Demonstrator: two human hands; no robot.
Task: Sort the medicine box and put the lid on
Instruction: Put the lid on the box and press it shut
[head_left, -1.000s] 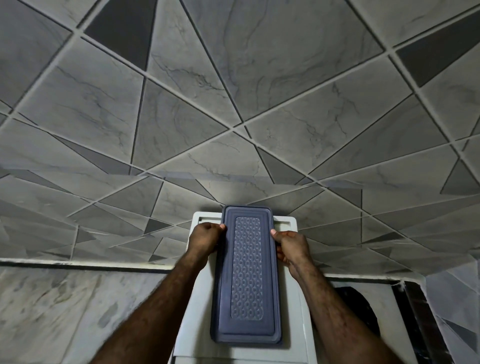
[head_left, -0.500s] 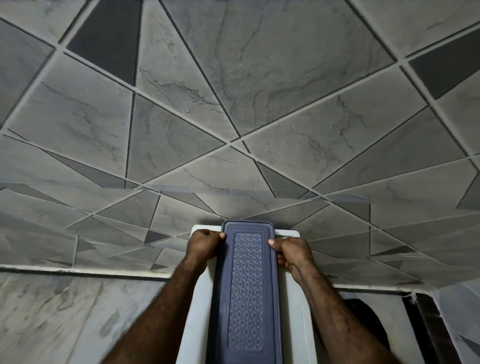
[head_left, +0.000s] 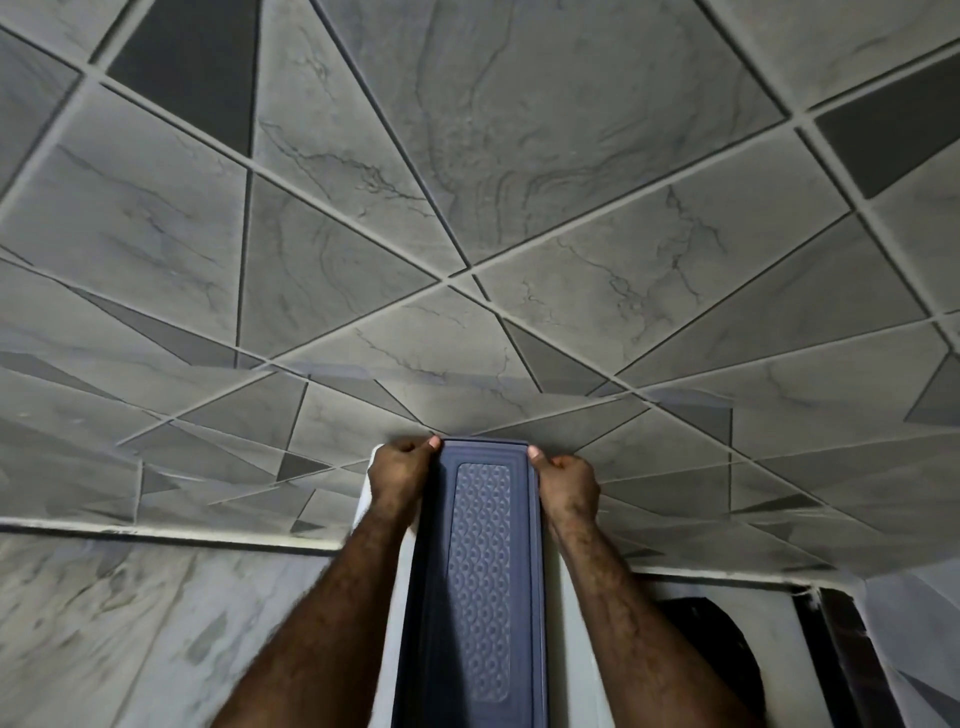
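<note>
A long blue-grey lid (head_left: 480, 571) with a raised patterned panel lies lengthwise in front of me, over a white box (head_left: 387, 639) whose edges show on both sides. My left hand (head_left: 400, 475) grips the lid's far left corner, thumb on top. On the far right corner my right hand (head_left: 569, 486) holds it the same way. The box's contents are hidden under the lid.
Grey marble-look tiles with dark triangles (head_left: 467, 234) fill the view beyond the box. A pale ledge edge (head_left: 156, 535) runs across at the left. A dark round opening (head_left: 722, 660) sits at the lower right, beside a dark frame (head_left: 841, 665).
Both hands and the lid have shifted toward the far end of the box. The view has tilted, so the lid's near end now runs off the bottom edge.
</note>
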